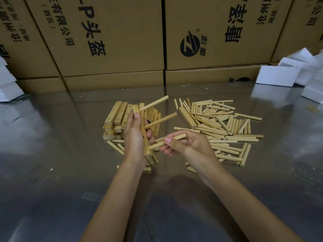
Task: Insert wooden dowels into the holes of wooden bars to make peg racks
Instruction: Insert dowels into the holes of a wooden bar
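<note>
The counter [52, 137] carries two stocks. The stack of drilled bars [115, 117] lies just beyond the left hand's fingers [150, 132]; the loose dowel pile [225, 126] lies beyond and to the right of the right hand's fingers [165, 151], near for restocking. The left hand [134, 137] grips one bar [144, 135] on end, fingers wrapped round it, hole face turned rightward; two seated dowels [154, 103] project from it. The right hand [185, 144] pinches a third dowel [167, 141], its tip at the bar's lower part, apparently for the next hole.
</note>
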